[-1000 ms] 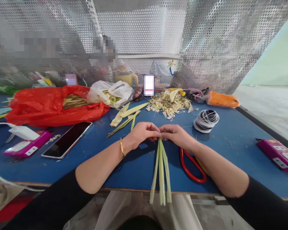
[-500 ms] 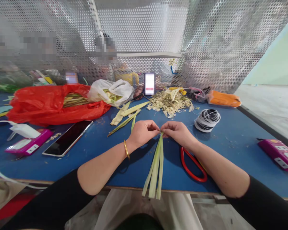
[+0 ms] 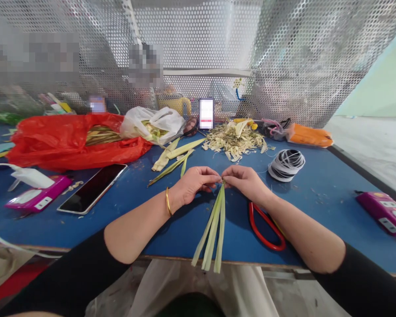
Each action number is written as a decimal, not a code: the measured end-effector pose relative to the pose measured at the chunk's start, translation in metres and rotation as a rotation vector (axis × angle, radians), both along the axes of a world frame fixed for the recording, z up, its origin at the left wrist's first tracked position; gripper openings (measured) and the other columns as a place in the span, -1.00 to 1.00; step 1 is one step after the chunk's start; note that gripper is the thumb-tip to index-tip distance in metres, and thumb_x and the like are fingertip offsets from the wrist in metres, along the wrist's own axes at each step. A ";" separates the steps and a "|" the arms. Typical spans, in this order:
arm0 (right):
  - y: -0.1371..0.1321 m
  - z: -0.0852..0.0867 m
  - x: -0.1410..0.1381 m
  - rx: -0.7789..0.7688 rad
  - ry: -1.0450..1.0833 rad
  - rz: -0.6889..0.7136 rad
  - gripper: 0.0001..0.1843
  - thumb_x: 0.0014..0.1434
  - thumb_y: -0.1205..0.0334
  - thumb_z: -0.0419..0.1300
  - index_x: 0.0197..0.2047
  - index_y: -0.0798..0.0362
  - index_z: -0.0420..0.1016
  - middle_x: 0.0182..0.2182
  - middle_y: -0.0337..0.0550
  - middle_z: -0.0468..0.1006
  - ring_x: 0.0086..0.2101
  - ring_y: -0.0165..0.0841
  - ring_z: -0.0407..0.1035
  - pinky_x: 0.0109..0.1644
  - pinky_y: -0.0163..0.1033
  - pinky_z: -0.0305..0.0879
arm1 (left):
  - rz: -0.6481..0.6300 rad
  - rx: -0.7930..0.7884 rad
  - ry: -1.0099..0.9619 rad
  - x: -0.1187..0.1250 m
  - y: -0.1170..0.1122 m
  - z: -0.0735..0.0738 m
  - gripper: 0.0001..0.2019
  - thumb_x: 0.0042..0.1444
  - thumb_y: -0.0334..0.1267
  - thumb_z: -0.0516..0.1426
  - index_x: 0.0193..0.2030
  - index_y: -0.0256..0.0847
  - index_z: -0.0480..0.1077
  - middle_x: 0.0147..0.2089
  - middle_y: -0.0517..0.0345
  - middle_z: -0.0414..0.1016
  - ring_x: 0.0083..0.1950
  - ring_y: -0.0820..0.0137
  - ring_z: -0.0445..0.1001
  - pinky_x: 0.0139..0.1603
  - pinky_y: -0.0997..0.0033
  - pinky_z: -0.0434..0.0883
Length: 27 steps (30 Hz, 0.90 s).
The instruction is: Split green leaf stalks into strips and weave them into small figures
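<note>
Hanging toward me past near edge of blue table [image 3: 323, 185]: loose ends of leaf strips [image 3: 212, 233]. Red handle [image 3: 252, 225] beside my right forearm [image 3: 303, 231]. Strip tops bunched, pinched in my left hand [image 3: 196, 182] and right hand [image 3: 246, 179]; whether tied, can't tell. Farther: thread spool [image 3: 286, 165], unused leaves [image 3: 185, 149], scrap heap [image 3: 235, 140].

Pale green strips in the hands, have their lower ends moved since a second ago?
Yes. The lower ends of the pale green strips have swung left, farther from the red handle on the table.
</note>
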State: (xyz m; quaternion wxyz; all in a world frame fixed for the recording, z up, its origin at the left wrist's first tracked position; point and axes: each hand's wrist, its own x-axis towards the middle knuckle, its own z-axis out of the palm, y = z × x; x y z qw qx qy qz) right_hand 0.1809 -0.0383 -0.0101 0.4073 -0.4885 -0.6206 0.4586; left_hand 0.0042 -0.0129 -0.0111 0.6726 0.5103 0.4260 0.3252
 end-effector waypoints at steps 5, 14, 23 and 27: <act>0.001 -0.005 0.003 0.110 -0.133 -0.031 -0.92 0.03 0.26 0.17 -0.38 0.06 0.46 -0.53 -0.28 0.53 -0.47 -0.40 0.42 -0.36 -0.31 0.28 | 0.068 0.109 0.105 0.004 -0.003 0.002 -0.91 -0.09 -0.39 0.28 -0.45 -0.30 0.43 -0.56 0.24 0.43 -0.59 0.57 0.37 -0.59 0.59 0.30; -0.001 -0.004 0.001 0.167 -0.226 -0.057 -0.92 0.04 0.27 0.14 -0.38 0.04 0.46 -0.51 -0.25 0.54 -0.46 -0.37 0.42 -0.32 -0.28 0.29 | 0.090 0.081 0.037 0.004 -0.003 0.002 -0.89 -0.10 -0.36 0.28 -0.43 -0.29 0.44 -0.55 0.24 0.43 -0.59 0.57 0.35 -0.56 0.56 0.32; -0.004 -0.001 0.000 0.180 -0.253 -0.060 -0.90 0.03 0.31 0.12 -0.38 0.01 0.46 -0.52 -0.28 0.54 -0.48 -0.39 0.38 -0.37 -0.31 0.24 | 0.021 -0.117 -0.152 0.003 -0.002 0.000 -0.78 -0.20 -0.29 0.35 -0.42 -0.28 0.44 -0.41 0.21 0.48 -0.52 0.62 0.33 -0.55 0.61 0.22; -0.004 0.001 0.000 0.196 -0.232 -0.048 -0.88 0.09 0.25 0.12 -0.36 0.02 0.48 -0.49 -0.25 0.51 -0.43 -0.37 0.40 -0.31 -0.29 0.27 | 0.000 -0.114 -0.148 0.003 -0.002 0.000 -0.77 -0.19 -0.26 0.36 -0.42 -0.28 0.43 -0.41 0.21 0.47 -0.52 0.63 0.32 -0.55 0.60 0.22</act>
